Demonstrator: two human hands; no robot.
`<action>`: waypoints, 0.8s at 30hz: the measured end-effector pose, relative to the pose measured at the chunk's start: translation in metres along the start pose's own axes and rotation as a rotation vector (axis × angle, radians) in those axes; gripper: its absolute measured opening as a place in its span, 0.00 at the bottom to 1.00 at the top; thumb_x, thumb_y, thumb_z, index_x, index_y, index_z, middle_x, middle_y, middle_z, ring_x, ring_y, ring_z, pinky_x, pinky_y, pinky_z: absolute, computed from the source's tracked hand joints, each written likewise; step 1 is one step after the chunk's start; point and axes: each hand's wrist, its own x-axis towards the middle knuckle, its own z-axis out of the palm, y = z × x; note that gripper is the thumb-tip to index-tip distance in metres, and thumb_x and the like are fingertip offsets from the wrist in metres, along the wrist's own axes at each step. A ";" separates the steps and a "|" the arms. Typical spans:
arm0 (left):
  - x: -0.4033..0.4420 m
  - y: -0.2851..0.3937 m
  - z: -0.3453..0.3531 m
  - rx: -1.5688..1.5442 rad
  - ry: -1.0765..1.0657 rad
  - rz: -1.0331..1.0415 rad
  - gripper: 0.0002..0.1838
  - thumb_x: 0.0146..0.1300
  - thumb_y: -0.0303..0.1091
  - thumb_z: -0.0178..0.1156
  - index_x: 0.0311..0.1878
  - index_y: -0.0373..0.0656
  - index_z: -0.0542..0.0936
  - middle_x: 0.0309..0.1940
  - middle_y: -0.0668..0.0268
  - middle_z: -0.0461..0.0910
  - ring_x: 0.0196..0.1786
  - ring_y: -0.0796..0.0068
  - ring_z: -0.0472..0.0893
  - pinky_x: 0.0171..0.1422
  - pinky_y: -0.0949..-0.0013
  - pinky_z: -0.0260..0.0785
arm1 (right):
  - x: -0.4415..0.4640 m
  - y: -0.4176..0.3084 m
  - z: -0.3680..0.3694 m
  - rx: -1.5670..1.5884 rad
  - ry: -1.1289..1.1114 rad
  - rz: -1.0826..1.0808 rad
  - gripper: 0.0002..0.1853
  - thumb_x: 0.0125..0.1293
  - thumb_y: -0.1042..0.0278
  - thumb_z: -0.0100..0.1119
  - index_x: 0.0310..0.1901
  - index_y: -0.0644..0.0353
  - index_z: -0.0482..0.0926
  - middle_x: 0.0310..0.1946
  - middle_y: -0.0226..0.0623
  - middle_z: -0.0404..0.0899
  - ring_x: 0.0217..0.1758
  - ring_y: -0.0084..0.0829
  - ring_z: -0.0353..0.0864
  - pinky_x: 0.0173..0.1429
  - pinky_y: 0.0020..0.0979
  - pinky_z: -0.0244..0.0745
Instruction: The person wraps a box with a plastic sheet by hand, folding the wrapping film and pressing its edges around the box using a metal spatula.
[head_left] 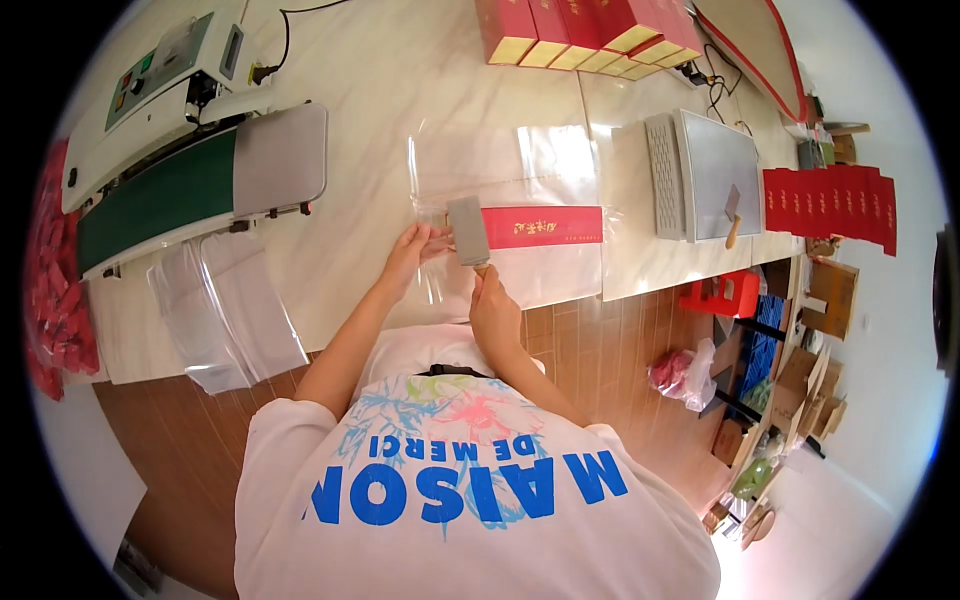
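Left of the fingers [484, 290] stands a band sealer [140, 138] with a green belt [160, 198]. Beyond the fingers and to the right, red-and-gold boxes [595, 35] are stacked. Well right of them are a red plastic stool [738, 294], a plastic bag [686, 375] and cardboard cartons [832, 285].

A grey blade [467, 230] masks the left end of a red strip [560, 228], whose fine print at right is too small to read. The right grip [495, 312] conceals most of the blade's handle [483, 269]; what the left grip [406, 252] pinches, if anything, cannot be made out. Red-and-gold boxes [575, 38] are cropped by the top edge, the shirt [400, 560] by the bottom. At far left, a red pile [62, 300] blurs into the lens's dark rim; at far right, a dark object [944, 300] is unidentifiable.
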 end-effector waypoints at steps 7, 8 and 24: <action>0.015 -0.027 -0.023 -0.183 -0.023 -0.118 0.14 0.79 0.41 0.45 0.53 0.41 0.73 0.56 0.61 0.78 0.59 0.69 0.79 0.67 0.64 0.71 | 0.010 -0.009 0.010 0.095 0.046 -0.063 0.10 0.74 0.66 0.48 0.49 0.62 0.69 0.30 0.51 0.81 0.28 0.54 0.82 0.30 0.49 0.76; 0.017 -0.031 -0.026 -0.198 -0.025 -0.136 0.14 0.79 0.41 0.45 0.54 0.42 0.73 0.56 0.61 0.78 0.60 0.69 0.79 0.66 0.64 0.71 | 0.012 -0.010 0.008 0.111 0.024 -0.071 0.09 0.74 0.66 0.48 0.49 0.61 0.69 0.30 0.52 0.81 0.29 0.54 0.82 0.31 0.49 0.76; 0.008 -0.030 -0.023 -0.037 0.051 0.050 0.12 0.78 0.44 0.48 0.47 0.46 0.75 0.55 0.61 0.80 0.58 0.65 0.79 0.66 0.58 0.69 | 0.160 0.212 -0.141 0.201 0.569 0.285 0.17 0.78 0.56 0.42 0.50 0.62 0.73 0.43 0.58 0.81 0.45 0.60 0.80 0.46 0.53 0.73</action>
